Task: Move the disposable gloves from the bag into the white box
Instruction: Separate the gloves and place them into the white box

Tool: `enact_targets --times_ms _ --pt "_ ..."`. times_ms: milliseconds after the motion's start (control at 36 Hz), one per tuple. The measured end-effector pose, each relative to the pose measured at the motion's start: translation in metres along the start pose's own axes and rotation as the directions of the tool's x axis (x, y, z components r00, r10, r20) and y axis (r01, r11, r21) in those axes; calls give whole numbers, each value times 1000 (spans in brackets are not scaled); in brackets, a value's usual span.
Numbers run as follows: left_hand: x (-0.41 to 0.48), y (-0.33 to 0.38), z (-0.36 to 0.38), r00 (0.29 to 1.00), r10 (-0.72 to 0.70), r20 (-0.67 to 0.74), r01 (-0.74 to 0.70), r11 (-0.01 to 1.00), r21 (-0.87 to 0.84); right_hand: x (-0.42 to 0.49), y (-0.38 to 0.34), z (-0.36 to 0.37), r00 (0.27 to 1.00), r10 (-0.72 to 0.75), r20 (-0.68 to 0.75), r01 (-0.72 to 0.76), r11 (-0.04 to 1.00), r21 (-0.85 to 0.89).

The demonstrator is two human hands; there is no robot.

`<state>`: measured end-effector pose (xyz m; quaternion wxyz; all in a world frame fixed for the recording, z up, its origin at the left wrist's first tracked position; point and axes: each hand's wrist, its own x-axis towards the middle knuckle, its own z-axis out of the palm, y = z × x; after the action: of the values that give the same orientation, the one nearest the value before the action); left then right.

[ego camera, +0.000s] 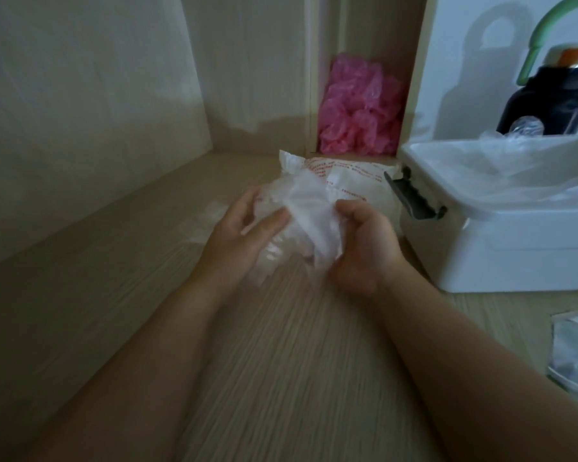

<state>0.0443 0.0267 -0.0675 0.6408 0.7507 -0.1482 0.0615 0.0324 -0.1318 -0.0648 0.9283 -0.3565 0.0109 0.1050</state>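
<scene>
A crumpled bunch of clear disposable gloves (301,221) hangs between my two hands above the wooden desk. My left hand (244,231) touches its left side with fairly straight fingers and thumb. My right hand (361,241) grips its right side with curled fingers. Behind them lies the white bag (354,185) with red print. The white box (501,235) stands open at the right, with clear gloves (521,168) lying in it and a dark latch (411,195) on its left end.
A heap of pink gloves (361,108) fills a narrow shelf slot at the back. A dark bottle (548,98) with a green handle stands behind the box. Plastic packaging (574,355) lies at the right edge. Cabinet walls close the left and back.
</scene>
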Motion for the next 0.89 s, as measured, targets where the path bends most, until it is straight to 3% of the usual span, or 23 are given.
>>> enact_targets --times_ms 56,111,250,389,472,583,667,722,806,889 --pt "0 -4 -2 996 -74 53 76 996 -36 4 4 -1 999 42 -13 -43 998 -41" --pt "1 -7 -1 992 -98 80 94 994 56 7 9 1 996 57 -69 -67 986 -150" --pt "4 -9 5 996 -59 -73 65 994 84 9 19 7 946 -229 -232 47 801 -597" --pt "9 -9 -2 946 -36 -323 103 975 194 9 14 6 918 -300 -261 135 853 -504" --pt "10 -9 -5 922 -19 -386 122 962 243 2 10 10 964 -233 -129 139 854 -502" --pt "14 -8 -7 898 -153 -413 195 979 62 -3 21 10 982 -189 -15 116 662 -740" --pt "17 -9 -9 861 -283 -423 245 959 -143 -1 23 4 973 -227 -33 87 499 -862" --pt "19 -10 -12 833 -349 -429 262 932 -249 3 21 1 964 -251 -89 55 517 -854" --pt "20 -11 -15 784 -262 -563 292 956 -38 5 18 0 947 -275 -169 43 626 -779" --pt "15 -8 -17 796 47 -604 156 947 279 6 17 -2 937 -281 -208 52 700 -712"
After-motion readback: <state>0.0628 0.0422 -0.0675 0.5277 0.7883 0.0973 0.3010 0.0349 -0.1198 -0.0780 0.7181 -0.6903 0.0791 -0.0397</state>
